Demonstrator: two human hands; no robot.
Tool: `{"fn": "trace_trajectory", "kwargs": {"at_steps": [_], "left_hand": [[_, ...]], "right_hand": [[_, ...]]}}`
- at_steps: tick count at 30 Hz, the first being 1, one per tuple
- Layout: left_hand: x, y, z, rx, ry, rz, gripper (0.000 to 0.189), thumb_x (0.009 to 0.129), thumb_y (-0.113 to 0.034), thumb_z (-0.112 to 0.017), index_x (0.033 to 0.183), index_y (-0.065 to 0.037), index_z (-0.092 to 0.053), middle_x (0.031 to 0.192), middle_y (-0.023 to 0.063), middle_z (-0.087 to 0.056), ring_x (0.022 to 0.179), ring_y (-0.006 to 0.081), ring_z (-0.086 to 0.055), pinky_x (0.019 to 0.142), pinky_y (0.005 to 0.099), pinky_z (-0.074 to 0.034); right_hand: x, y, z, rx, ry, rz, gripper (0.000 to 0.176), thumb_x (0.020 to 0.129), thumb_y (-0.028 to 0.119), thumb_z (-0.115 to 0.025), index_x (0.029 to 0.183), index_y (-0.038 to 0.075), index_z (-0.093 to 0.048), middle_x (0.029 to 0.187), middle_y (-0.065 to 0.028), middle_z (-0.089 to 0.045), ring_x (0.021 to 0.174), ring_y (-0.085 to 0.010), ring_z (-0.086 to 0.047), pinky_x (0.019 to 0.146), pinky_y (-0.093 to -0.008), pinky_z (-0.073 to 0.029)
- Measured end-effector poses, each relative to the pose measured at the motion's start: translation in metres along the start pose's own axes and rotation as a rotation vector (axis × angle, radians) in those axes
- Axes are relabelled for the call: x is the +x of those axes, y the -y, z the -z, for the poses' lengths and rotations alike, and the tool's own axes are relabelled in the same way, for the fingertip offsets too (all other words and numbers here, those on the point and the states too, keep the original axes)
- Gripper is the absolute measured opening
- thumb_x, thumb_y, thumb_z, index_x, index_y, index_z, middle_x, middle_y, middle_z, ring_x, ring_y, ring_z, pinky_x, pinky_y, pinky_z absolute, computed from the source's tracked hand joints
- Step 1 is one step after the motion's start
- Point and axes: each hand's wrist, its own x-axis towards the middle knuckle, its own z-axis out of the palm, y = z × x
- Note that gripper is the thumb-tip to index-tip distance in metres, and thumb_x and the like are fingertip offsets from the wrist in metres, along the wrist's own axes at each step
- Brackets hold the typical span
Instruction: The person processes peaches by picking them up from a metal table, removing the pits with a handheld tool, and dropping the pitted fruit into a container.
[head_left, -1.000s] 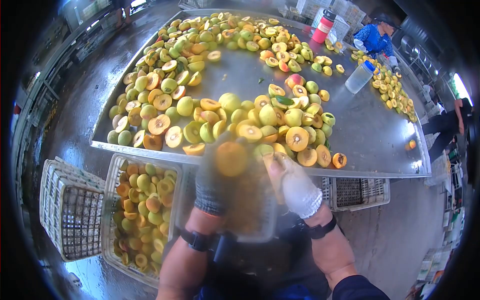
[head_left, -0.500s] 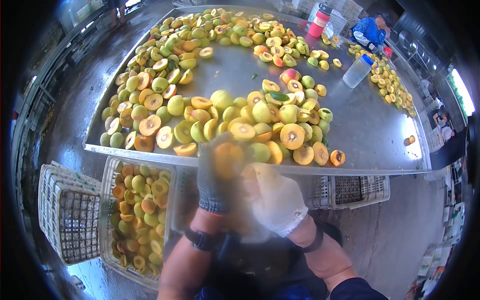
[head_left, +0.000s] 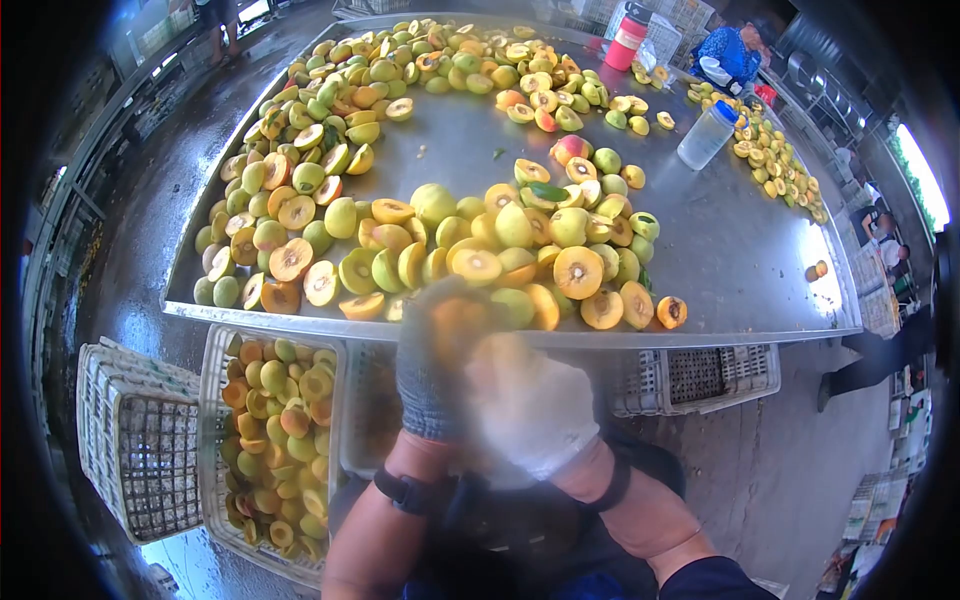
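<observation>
Head view: your grey-gloved left hand [head_left: 428,360] grips a blurred orange fruit [head_left: 460,324]; close beside it is your white-gloved right hand [head_left: 535,408], its grip too blurred to tell. Beyond, halved fruits [head_left: 475,265] crowd the metal table [head_left: 730,265]; lower left stands a filled crate [head_left: 211,440].

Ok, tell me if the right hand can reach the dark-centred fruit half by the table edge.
Probably yes: only the table rim seems between the right hand and the fruit half.

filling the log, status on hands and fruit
Grey-gloved left hand holding orange fruit; white-gloved right hand alongside, grip blurred. Yellow-green fruit heap just ahead.
</observation>
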Motion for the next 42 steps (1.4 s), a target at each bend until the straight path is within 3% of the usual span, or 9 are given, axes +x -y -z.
{"fn": "trace_trajectory", "kwargs": {"at_steps": [6,11,15,21,25,29,36,39,42], "left_hand": [[0.007,-0.018,0.006,0.355,-0.029,-0.211,0.036,0.099,-0.006,-0.064,0.133,-0.001,-0.051,0.118,0.0146,-0.063,0.103,0.0220,-0.066,0.093,0.0368,-0.059],[0.002,0.008,0.004,0.007,-0.058,-0.005,0.037,0.098,-0.016,-0.069,0.129,-0.001,-0.054,0.115,0.0122,-0.064,0.100,0.0188,-0.067,0.091,0.0333,-0.057],[0.001,-0.003,0.008,0.130,-0.059,-0.062,0.033,0.097,-0.018,-0.071,0.122,-0.001,-0.058,0.107,0.0096,-0.067,0.096,0.0179,-0.067,0.086,0.0329,-0.057],[0.024,0.009,0.039,0.563,0.245,-0.446,0.020,0.092,-0.012,-0.071,0.107,0.001,-0.066,0.095,0.0092,-0.071,0.089,0.0199,-0.069,0.078,0.0333,-0.055],[0.024,-0.009,0.030,0.251,0.278,0.095,0.019,0.088,-0.008,-0.069,0.105,0.001,-0.067,0.090,0.0107,-0.071,0.084,0.0243,-0.069,0.078,0.0346,-0.055],[0.019,-0.008,0.024,0.463,0.140,-0.292,0.011,0.087,-0.003,-0.063,0.096,0.001,-0.068,0.087,0.0106,-0.071,0.083,0.0211,-0.069,0.076,0.0321,-0.055],[0.025,-0.007,0.039,0.519,0.376,-0.287,0.017,0.075,0.002,-0.070,0.091,-0.004,-0.070,0.082,0.0092,-0.072,0.079,0.0240,-0.071,0.073,0.0362,-0.057],[0.020,-0.006,0.033,0.450,0.311,-0.222,0.018,0.075,0.002,-0.071,0.092,-0.004,-0.071,0.083,0.0104,-0.072,0.079,0.0235,-0.072,0.073,0.0348,-0.057],[0.018,-0.003,0.027,0.401,0.248,-0.128,0.018,0.076,0.003,-0.071,0.093,-0.003,-0.071,0.083,0.0111,-0.072,0.079,0.0230,-0.072,0.072,0.0333,-0.057]], "right_hand": [[-0.002,0.002,-0.005,0.064,-0.081,0.011,0.014,0.092,0.019,-0.068,0.101,0.010,-0.060,0.075,-0.0146,-0.065,0.061,-0.0389,-0.065,0.055,-0.0499,-0.051],[-0.003,0.002,-0.010,-0.071,0.007,0.040,0.016,0.091,0.019,-0.068,0.101,0.009,-0.061,0.071,-0.0122,-0.062,0.057,-0.0358,-0.064,0.051,-0.0479,-0.051],[-0.003,-0.004,-0.013,-0.137,0.110,0.123,0.020,0.091,0.024,-0.067,0.101,0.008,-0.061,0.072,-0.0118,-0.063,0.058,-0.0332,-0.065,0.052,-0.0456,-0.052],[0.013,-0.020,0.014,-0.139,0.486,0.226,0.024,0.098,0.031,-0.059,0.099,0.008,-0.066,0.087,-0.0170,-0.070,0.078,-0.0369,-0.071,0.069,-0.0513,-0.057],[0.021,-0.034,0.012,0.190,0.503,0.061,0.026,0.101,0.030,-0.056,0.098,0.007,-0.068,0.093,-0.0226,-0.068,0.084,-0.0427,-0.068,0.073,-0.0521,-0.055],[0.013,-0.036,0.003,0.319,0.411,-0.014,0.028,0.101,0.031,-0.056,0.096,0.005,-0.066,0.088,-0.0252,-0.068,0.083,-0.0462,-0.066,0.072,-0.0527,-0.054],[0.012,-0.033,0.008,-0.015,0.418,0.253,0.022,0.100,0.025,-0.057,0.095,0.005,-0.064,0.073,-0.0195,-0.065,0.063,-0.0396,-0.065,0.054,-0.0481,-0.049],[0.006,-0.028,0.002,0.220,0.486,-0.020,0.032,0.101,0.034,-0.056,0.098,0.003,-0.064,0.082,-0.0228,-0.070,0.077,-0.0428,-0.069,0.071,-0.0529,-0.054],[-0.001,-0.025,0.000,0.094,0.513,0.028,0.034,0.101,0.035,-0.055,0.099,0.002,-0.064,0.083,-0.0237,-0.071,0.079,-0.0430,-0.070,0.072,-0.0535,-0.055]]}}
